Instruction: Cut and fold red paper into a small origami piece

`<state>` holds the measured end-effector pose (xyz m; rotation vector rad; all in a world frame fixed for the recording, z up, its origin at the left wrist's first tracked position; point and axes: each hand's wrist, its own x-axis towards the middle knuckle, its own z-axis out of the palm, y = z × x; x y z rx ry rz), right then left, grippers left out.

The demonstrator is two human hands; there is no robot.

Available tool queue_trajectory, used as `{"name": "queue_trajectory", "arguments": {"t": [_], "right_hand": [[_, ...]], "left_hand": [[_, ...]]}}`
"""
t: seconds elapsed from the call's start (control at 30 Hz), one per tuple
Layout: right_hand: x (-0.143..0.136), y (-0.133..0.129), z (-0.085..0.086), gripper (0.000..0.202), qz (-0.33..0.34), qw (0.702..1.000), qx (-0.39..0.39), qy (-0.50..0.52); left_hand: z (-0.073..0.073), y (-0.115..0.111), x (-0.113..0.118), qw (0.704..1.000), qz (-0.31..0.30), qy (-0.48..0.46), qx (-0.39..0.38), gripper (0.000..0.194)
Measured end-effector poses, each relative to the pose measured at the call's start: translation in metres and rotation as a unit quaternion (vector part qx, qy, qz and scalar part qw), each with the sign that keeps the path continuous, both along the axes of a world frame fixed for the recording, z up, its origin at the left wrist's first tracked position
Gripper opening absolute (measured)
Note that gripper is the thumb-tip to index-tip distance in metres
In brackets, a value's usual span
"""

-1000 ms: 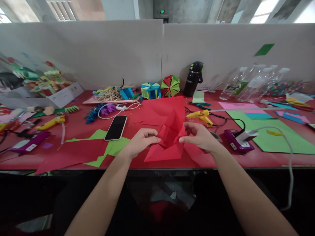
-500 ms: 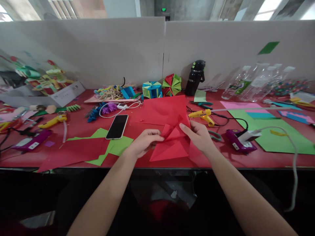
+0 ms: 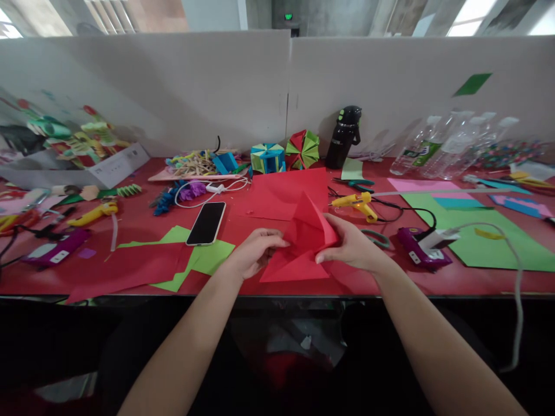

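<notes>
A folded red paper (image 3: 299, 263) is between my hands near the table's front edge, with a pointed flap standing up at its back. My left hand (image 3: 259, 249) pinches its left side, thumb and fingers near the fold. Around the right side of the raised part, my right hand (image 3: 349, 245) is closed, thumb in front and fingers behind. Behind it a flat red sheet (image 3: 277, 193) lies on the red table (image 3: 234, 228). A phone (image 3: 206, 223) rests left of my left hand, partly on green paper (image 3: 214, 257).
Right of my hands are a yellow glue gun (image 3: 355, 201), scissors (image 3: 376, 238), a purple power strip (image 3: 422, 251) with cables and a large green sheet (image 3: 511, 242). A black bottle (image 3: 342, 138) and paper models (image 3: 267, 158) stand at the back. Red paper (image 3: 143, 267) lies left.
The red paper's flap has risen into an upright point. My right hand has shifted slightly down and right, its thumb now lower. My left hand has barely moved.
</notes>
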<state>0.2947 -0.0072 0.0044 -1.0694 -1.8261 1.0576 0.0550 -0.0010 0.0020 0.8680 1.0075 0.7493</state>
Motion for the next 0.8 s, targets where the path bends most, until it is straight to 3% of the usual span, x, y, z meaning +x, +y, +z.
{"name": "queue_trajectory", "arguments": {"t": [0.2, 0.4, 0.57, 0.8], "right_hand": [[0.000, 0.000, -0.001, 0.063, 0.026, 0.998, -0.031, 0.040], [-0.013, -0.002, -0.004, 0.052, -0.032, 0.999, -0.003, 0.021], [-0.020, -0.003, -0.006, 0.040, -0.071, 0.992, -0.059, 0.088], [-0.025, -0.004, -0.010, 0.044, -0.091, 0.984, -0.097, 0.118]], "left_hand": [[-0.001, 0.000, 0.000, 1.000, 0.015, 0.003, 0.004, 0.026], [-0.006, 0.001, 0.001, 0.999, 0.027, 0.006, 0.017, 0.026], [-0.006, 0.001, 0.000, 1.000, -0.005, 0.018, 0.014, 0.030], [0.002, -0.001, 0.001, 0.999, -0.024, 0.039, 0.019, 0.029]]}}
